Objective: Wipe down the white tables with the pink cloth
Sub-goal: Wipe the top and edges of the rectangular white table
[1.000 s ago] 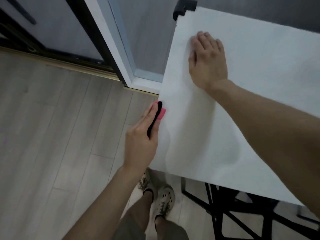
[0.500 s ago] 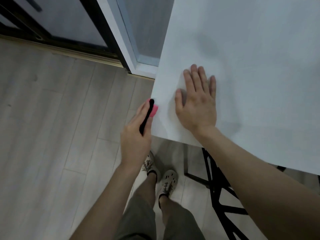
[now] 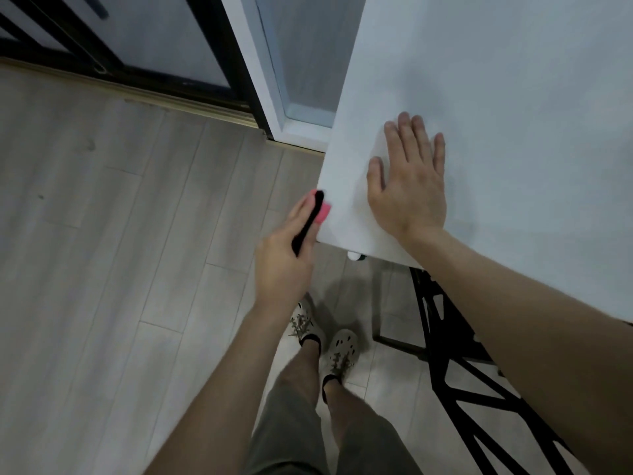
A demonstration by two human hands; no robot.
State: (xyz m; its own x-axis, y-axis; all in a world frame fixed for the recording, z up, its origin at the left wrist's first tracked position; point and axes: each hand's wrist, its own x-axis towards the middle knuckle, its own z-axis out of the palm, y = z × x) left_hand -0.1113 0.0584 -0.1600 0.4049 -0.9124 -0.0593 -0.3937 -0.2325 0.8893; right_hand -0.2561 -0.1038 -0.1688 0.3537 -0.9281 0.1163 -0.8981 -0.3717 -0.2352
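The left hand (image 3: pixel 282 265) is curled around the pink cloth (image 3: pixel 322 213) at the left edge of the white table (image 3: pixel 513 97), close to its near corner. Only a small folded tip of the cloth shows past the fingers, bright pink and soft-looking, with a narrow black strip (image 3: pixel 308 222) running down the gap between fingers and thumb. The tip sits just beside or against the table's edge; contact cannot be told for certain. The right hand (image 3: pixel 409 186) lies flat and open on the tabletop near that corner, fingers spread, palm down, holding nothing. The tabletop is smooth and matte, with a straight edge. Below it stands a black metal frame (image 3: pixel 455 382) of angled bars. The floor (image 3: pixel 102 234) is pale grey wood-grain planks.
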